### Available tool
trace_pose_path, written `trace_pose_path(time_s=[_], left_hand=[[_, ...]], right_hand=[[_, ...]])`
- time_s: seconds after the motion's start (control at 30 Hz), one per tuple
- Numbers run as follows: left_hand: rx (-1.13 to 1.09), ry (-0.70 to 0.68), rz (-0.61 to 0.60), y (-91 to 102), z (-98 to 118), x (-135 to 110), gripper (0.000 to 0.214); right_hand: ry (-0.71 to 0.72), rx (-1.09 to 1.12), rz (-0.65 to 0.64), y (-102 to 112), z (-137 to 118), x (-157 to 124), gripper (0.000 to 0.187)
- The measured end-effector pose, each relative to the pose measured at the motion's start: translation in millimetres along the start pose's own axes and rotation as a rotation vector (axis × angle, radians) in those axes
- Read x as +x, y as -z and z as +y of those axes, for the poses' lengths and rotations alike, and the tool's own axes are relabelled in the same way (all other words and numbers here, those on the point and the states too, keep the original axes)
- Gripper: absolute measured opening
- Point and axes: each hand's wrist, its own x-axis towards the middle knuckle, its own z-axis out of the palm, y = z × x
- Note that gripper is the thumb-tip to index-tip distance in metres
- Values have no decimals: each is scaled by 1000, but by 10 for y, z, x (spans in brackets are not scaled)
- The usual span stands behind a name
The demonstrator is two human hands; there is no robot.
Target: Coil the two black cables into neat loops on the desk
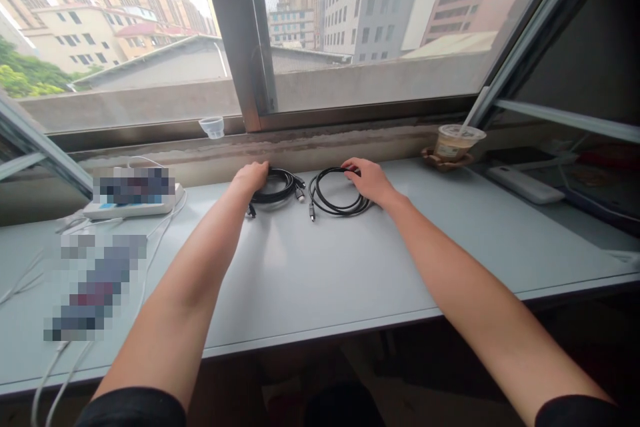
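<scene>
Two coiled black cables lie side by side on the light grey desk (320, 280). My left hand (251, 179) is closed on the outer left edge of the left cable (274, 197); its fingertips are mostly hidden. Plugs of this coil stick out to the right and at its lower left, one with a light metal end. At the upper right of the other cable (336, 209), my right hand (367, 180) has curled fingers holding the loops. A dark plug of that coil points toward the front of the desk. A small gap separates the coils.
On the left are a white power strip (135, 210), a blurred-out device (97, 287) and white cords (150, 260). A clear plastic cup (213, 127) sits by the window. At right stand a drink cup (455, 143) in a cardboard holder and a white device (525, 185).
</scene>
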Motion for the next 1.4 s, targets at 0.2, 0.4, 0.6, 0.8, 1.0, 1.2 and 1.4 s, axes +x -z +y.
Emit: trace_pose_path(time_s=[0.2,0.4,0.6,0.8,1.0,1.2,1.4], left_hand=[[-21,15,54,-14,-27,11,40],[-87,-49,307,83,31,-134,48],[-969,-613,431,-79,245,-840,43],[-1214,-535,640,-287,373,-1360,37],[-921,-629,714,-305,313,-1461,28],[-885,-566,662,-294,364,-1524,27],[-1209,-417,637,-279,337,-1470,28]], right_hand=[[40,365,-153,69,-269,-53,29],[101,571,-208,36,-690,-196,38],[118,847,-160,-218,-1061,-384,46],[249,725,-57,-436,-1255,-593,42],[546,199,40,-293,-1321,-696,24],[640,56,-22,-202,-1291,-697,27],[608,-99,19,-122,-1061,-534,37]])
